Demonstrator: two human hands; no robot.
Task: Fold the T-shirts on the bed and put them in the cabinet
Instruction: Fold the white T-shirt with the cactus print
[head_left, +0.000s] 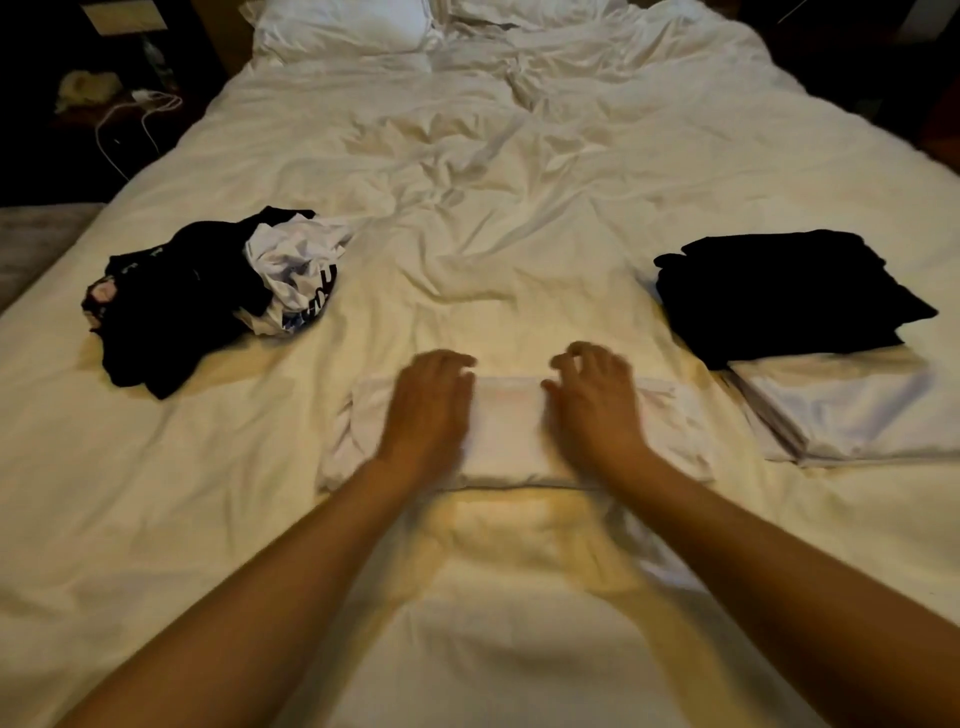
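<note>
T-shirts occupy three places on the bed (519, 208). One white T-shirt (506, 431), partly folded, lies flat near the bed's near edge, directly in front of the person. Both hands are on top of it, palms down. The left hand (428, 410) lies with fingers extended and relaxed, pressing the cloth. The right hand (595, 400) lies beside it with fingers slightly bent at the tips, gripping nothing; both hands are motion-blurred, so finer finger detail cannot be told.

To the left, well apart, sits an unfolded heap (208, 296) of dark garments with a crumpled white printed shirt on its right side. To the right, a folded dark stack (789, 291) lies with its near edge overlapping a folded white stack (852, 410).

White pillows (343, 26) rest at the far end. A white cable (135, 111) lies on the dark surface left of the bed.
</note>
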